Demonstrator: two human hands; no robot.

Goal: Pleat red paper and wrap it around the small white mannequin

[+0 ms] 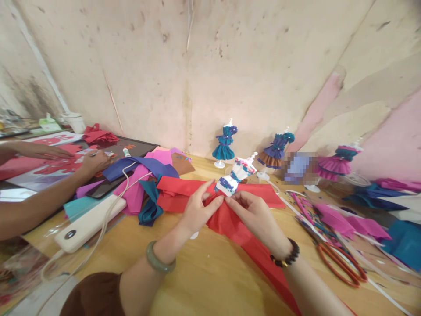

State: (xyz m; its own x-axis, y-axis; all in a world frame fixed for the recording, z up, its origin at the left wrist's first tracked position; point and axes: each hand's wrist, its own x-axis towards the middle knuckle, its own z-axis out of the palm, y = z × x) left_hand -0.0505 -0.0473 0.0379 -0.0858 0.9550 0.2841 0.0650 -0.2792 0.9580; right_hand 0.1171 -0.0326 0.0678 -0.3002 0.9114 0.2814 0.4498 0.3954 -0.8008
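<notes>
A small white dress form [237, 176], patched with blue, teal and red, leans tilted in front of me. At its lower edge, both my hands pinch a long strip of red crepe paper [226, 219]. The thumb and fingers of my left hand [200, 206] close on the paper from the left. From the right, the fingertips of my right hand [251, 210] press the same strip and come close to the left thumb. The strip runs down toward the lower right. Behind my hands lies a wider red paper piece [177, 188].
Dressed miniature forms stand along the wall: teal [224, 145], purple-brown [278, 149] and pink [337, 163]. Orange-handled scissors [342, 263] lie among scraps on the right. Left are a white power strip [90, 221], colored papers [141, 169] and another person's hand [94, 160] over red paper.
</notes>
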